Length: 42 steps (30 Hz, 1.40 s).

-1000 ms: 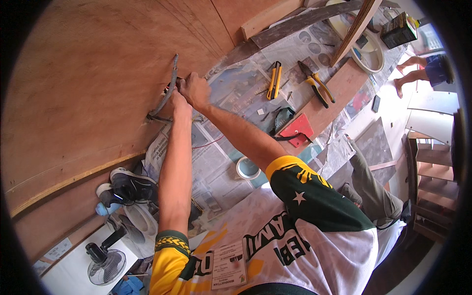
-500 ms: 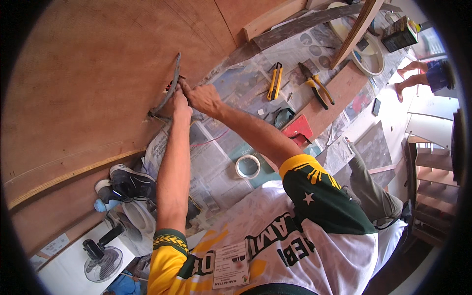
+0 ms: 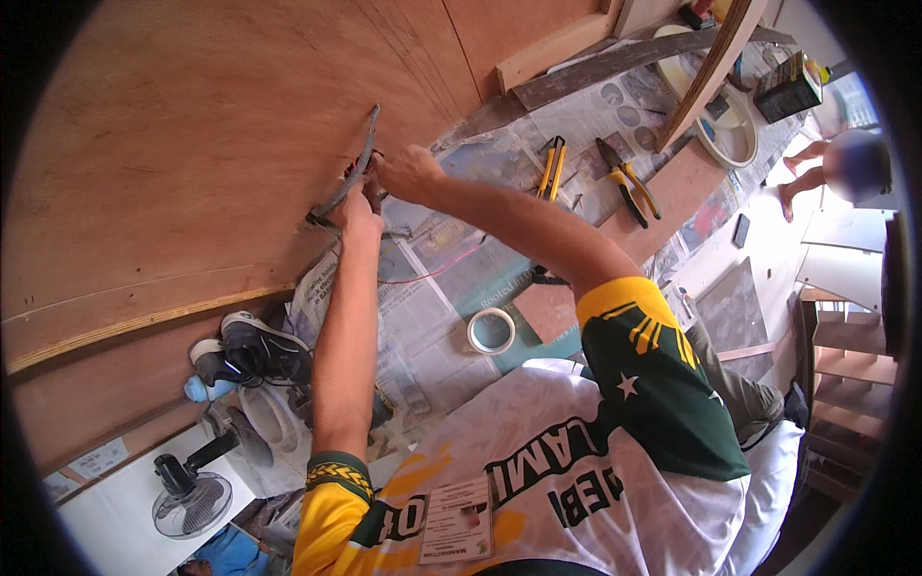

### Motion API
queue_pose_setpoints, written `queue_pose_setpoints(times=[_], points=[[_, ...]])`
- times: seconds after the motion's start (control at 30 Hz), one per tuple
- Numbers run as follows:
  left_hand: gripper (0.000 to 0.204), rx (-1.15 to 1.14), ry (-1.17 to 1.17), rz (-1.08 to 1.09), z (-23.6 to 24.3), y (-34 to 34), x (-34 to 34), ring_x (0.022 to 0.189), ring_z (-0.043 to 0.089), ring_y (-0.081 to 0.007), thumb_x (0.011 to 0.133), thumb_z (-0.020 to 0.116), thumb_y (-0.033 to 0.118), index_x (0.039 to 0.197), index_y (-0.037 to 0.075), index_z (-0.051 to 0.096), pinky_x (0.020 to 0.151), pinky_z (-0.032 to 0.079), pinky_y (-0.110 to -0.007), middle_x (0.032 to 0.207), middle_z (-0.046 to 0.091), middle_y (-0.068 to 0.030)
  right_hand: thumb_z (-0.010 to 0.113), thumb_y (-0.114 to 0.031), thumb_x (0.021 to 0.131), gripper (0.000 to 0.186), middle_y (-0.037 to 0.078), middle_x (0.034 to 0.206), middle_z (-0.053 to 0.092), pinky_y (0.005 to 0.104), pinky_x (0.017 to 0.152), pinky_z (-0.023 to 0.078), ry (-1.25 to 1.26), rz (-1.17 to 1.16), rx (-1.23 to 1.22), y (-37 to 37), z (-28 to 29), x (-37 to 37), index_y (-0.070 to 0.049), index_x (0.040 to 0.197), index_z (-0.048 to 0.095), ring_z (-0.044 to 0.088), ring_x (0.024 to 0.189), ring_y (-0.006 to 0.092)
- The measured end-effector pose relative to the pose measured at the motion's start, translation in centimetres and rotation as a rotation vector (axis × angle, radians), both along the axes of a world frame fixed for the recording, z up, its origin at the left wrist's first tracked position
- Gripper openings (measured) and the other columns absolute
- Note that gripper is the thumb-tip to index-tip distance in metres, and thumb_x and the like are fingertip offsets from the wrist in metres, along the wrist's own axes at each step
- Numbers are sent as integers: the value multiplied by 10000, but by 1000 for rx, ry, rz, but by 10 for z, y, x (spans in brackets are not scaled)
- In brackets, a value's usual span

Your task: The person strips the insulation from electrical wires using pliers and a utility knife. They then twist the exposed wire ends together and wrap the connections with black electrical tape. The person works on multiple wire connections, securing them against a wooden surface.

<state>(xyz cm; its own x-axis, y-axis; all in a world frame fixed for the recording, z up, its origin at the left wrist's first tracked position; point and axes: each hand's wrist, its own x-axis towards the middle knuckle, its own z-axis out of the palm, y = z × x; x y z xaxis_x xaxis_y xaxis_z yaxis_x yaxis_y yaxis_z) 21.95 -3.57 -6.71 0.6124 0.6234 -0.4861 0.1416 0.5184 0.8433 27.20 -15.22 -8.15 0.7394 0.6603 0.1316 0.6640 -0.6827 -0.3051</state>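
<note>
Both my hands meet at a brown wooden panel [image 3: 221,125], where a grey cable [image 3: 368,154] sticks out and curves upward. My left hand [image 3: 360,213] is closed just under the cable, its fingertips pressed together around something small that they hide. From the right, my right hand [image 3: 411,175] reaches in with curled fingers, pinching close to the left fingertips; what it grips is hidden too. Bits of red and black, likely wire, show beside the cable at the fingertips. A thin red wire [image 3: 444,270] trails over the newspaper below my right forearm.
Newspaper [image 3: 413,331] covers the work surface. On it lie a yellow utility knife [image 3: 552,169], yellow-handled pliers [image 3: 629,182] and a roll of tape [image 3: 491,331]. Shoes [image 3: 259,346] and a small fan [image 3: 195,499] sit at lower left. Another person's legs [image 3: 805,178] show far right.
The view has shifted, so most things sit slightly farther right. My right hand has turned, its fingers more curled, and my right forearm now covers the red item on the newspaper.
</note>
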Motion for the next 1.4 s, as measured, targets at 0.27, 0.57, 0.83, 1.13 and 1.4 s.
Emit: queue_pose_setpoints(times=[0.27, 0.57, 0.83, 1.13, 1.4], points=[[208, -174, -136, 157, -43, 10, 24, 1098, 714, -219, 1064, 634, 126, 1236, 22, 684, 905, 597, -321, 1185, 737, -89, 519, -216, 1025, 563, 210, 907, 766, 452, 655, 617, -170, 53, 214, -11, -16, -33, 53, 1517, 475, 773, 788, 347], [186, -32, 84, 74, -32, 9, 19, 1036, 694, -128, 1054, 682, 244, 1198, 138, 730, 887, 538, -304, 1198, 743, 23, 552, -138, 948, 747, 189, 981, 770, 486, 673, 596, 82, 23, 221, -24, -23, -32, -91, 1653, 308, 761, 814, 376], [286, 221, 168, -389, -9, 14, -7, 1055, 661, -120, 1027, 698, 202, 1309, 158, 717, 857, 527, -303, 1213, 731, 23, 585, -145, 941, 751, 213, 991, 765, 491, 695, 593, 111, -28, 265, -21, -23, -38, -46, 1636, 318, 758, 830, 388], [524, 1126, 307, -721, 14, 12, -38, 1110, 714, -245, 1008, 686, 177, 1507, 53, 586, 938, 551, -387, 1259, 746, -162, 599, -151, 954, 574, 237, 982, 752, 560, 721, 571, 333, -206, 346, -55, -37, -55, -94, 1515, 493, 727, 858, 458], [482, 1289, 241, -803, 18, 19, -47, 1131, 721, -343, 978, 707, 172, 1421, -7, 641, 978, 544, -422, 1210, 755, -218, 630, -189, 947, 325, 259, 916, 749, 562, 745, 579, 330, -164, 409, -65, -27, -53, -53, 1239, 676, 735, 872, 455]])
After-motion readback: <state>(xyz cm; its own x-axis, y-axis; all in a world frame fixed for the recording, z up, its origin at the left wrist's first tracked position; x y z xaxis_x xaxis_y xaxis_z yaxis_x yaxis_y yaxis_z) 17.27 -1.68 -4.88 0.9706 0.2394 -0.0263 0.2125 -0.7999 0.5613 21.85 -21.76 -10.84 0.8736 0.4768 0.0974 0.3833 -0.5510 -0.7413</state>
